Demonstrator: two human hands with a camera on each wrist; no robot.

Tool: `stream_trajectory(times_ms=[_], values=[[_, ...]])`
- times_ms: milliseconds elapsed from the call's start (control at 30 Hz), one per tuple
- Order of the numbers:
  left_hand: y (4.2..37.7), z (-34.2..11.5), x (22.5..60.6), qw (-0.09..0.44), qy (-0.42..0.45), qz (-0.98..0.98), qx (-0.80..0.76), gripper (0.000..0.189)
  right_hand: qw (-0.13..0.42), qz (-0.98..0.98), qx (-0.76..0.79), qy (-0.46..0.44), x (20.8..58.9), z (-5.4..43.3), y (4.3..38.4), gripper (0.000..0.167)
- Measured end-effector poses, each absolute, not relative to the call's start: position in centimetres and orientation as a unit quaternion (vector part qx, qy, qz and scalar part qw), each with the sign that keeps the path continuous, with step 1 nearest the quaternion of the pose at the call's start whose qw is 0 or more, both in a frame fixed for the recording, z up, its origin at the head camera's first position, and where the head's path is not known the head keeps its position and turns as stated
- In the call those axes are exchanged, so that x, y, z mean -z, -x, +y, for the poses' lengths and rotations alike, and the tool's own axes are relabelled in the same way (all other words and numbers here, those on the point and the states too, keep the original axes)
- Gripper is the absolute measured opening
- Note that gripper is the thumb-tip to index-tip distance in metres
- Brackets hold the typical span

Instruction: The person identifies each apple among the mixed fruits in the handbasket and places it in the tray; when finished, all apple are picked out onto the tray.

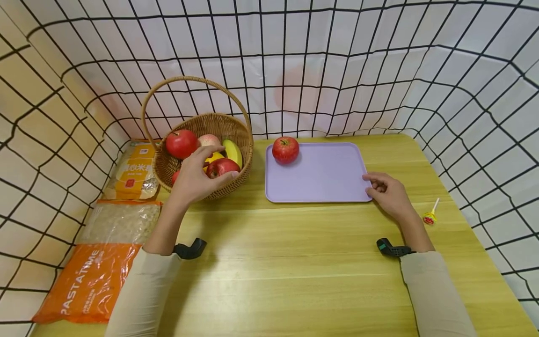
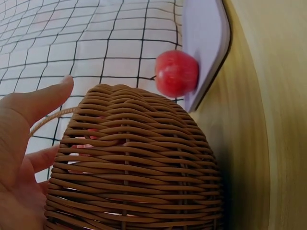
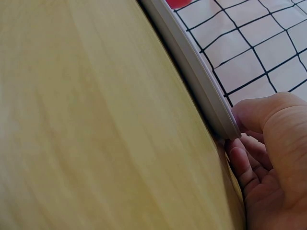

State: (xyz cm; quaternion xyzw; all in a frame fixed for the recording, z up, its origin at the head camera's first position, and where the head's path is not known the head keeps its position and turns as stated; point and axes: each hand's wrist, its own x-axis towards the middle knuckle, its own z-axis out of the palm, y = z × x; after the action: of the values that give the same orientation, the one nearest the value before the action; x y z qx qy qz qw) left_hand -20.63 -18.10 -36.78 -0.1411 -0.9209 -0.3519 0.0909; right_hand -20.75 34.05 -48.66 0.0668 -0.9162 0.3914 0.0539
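My left hand (image 1: 197,175) hovers over the wicker basket (image 1: 246,154), thumb and fingers spread above a red apple (image 1: 222,167) in it. Whether it touches the apple cannot be told; the basket's side hides the fruit in the left wrist view. A larger red apple (image 1: 182,143), a pinkish peach-like fruit (image 1: 209,140) and a banana (image 1: 233,153) lie around it. On the lilac tray (image 1: 324,175), another red apple (image 1: 286,150) sits at the back left corner. My right hand (image 1: 389,194) pinches the tray's right edge, thumb on the rim and fingers curled at its underside.
Left of the basket lie a yellow food bag (image 1: 136,171) and an orange pasta bag (image 1: 98,267). A lollipop (image 1: 430,216) rests to the right of my right hand. The basket's tall handle (image 1: 191,78) arches up behind my left hand. Grid-patterned cloth walls enclose the wooden table (image 1: 286,262).
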Motion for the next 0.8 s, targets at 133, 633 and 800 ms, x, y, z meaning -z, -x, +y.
stream_trajectory(times_ms=[133,633,800], values=[[20.70,-18.15,36.73,0.071,0.137,-0.926,0.346,0.073,0.055,-0.915,-0.394,-0.069,48.83,34.12,20.89,0.036],[21.07,-18.26,36.84,0.014,0.137,-0.950,0.280,0.070,0.051,-0.913,-0.398,-0.068,49.17,34.22,20.62,0.036],[21.35,-18.12,37.03,0.007,0.150,-0.953,0.264,0.068,0.054,-0.912,-0.402,-0.070,48.87,34.22,20.68,0.037]])
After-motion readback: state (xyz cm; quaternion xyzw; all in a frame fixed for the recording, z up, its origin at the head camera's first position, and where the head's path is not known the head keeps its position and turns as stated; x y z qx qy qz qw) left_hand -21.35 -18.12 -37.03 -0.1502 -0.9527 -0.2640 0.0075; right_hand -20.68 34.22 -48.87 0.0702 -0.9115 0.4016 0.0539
